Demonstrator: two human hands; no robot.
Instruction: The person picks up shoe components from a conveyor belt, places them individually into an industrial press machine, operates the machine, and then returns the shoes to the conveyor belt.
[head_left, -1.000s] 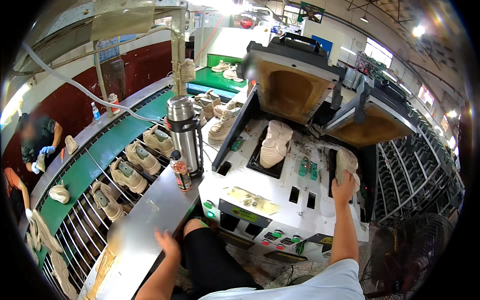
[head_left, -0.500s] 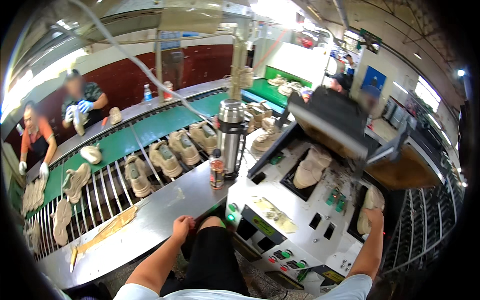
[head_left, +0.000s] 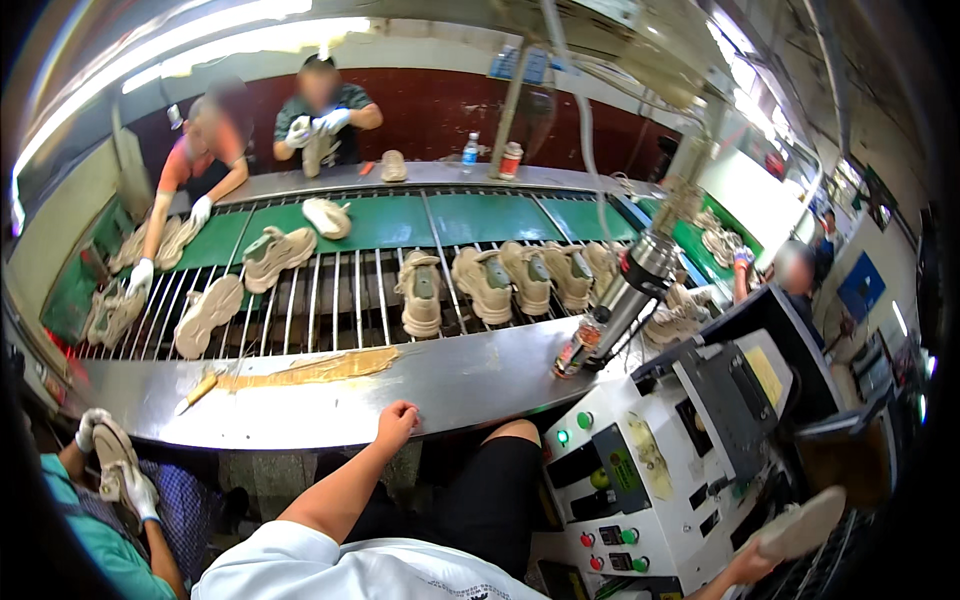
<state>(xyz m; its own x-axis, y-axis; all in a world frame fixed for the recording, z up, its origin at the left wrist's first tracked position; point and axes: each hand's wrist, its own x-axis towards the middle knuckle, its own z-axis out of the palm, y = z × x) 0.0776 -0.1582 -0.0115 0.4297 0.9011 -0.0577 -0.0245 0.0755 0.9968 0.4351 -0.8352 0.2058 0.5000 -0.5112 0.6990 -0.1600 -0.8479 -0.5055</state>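
No legible lettering or numbers.

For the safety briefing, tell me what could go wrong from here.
The shoe, gripped by one end in the right hand, could slip and drop. The bottle and steel flask, standing close together beside the machine, might get knocked over. The yellow-handled tool, loose on the counter, could roll off.

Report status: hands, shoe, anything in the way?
Right hand gripping beige shoe, sole showing. Left hand empty, loosely curled by table edge. Possible obstacles: flask, bottle beside machine.
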